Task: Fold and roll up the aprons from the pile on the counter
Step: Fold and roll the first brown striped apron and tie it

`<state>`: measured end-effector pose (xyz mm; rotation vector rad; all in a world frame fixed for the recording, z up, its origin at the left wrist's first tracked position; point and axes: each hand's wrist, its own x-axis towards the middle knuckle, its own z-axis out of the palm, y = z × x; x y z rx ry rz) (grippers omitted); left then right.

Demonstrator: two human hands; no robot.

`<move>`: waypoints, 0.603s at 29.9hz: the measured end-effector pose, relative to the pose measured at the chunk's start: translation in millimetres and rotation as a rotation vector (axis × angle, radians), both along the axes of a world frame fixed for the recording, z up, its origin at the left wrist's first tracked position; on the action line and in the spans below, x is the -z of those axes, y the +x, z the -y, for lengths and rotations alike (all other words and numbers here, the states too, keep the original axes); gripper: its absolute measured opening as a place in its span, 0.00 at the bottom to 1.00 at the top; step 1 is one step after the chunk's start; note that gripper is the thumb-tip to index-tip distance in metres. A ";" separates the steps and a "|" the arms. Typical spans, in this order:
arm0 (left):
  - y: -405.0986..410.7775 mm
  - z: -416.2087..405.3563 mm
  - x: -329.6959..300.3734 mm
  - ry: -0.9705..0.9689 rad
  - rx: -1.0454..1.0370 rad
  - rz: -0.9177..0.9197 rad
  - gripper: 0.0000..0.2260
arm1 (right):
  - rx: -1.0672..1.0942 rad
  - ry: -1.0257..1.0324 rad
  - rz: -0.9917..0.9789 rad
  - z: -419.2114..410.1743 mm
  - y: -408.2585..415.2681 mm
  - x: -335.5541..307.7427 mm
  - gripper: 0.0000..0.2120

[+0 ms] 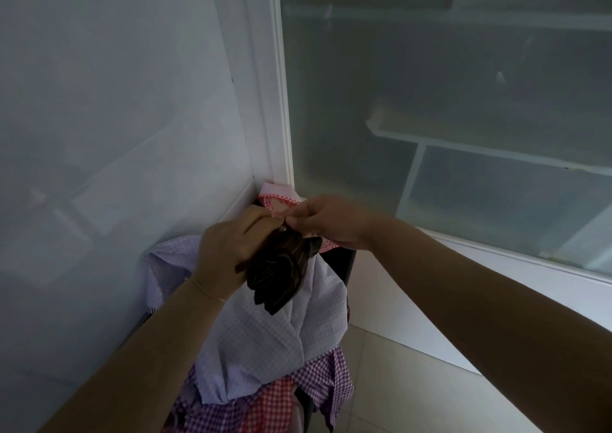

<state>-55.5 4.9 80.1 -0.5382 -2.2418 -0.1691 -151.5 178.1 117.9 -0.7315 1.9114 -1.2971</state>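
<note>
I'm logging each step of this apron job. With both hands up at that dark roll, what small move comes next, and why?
Probably tuck the end: the left hand grips the dark rolled apron, the right hand pinches at its top, above the checked pile.

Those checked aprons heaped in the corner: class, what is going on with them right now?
A person works over a pile of checked aprons in the corner. The left hand grips a dark rolled bundle, while the right hand pinches a pink-and-red piece beside it. The pale lilac apron and the purple and red checked ones beneath lie unfolded.
</note>
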 end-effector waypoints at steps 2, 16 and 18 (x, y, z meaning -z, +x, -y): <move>0.6 0.0 -0.6 -0.015 -0.013 -0.026 0.07 | 0.027 -0.024 0.039 1.2 -0.7 -2.0 0.07; -10.5 -2.9 8.9 0.421 -0.005 0.178 0.07 | 0.029 0.193 -0.827 13.8 7.9 -13.7 0.18; -11.0 -8.5 7.3 0.547 -0.031 0.195 0.05 | 0.067 0.220 -0.967 13.1 10.2 -13.1 0.21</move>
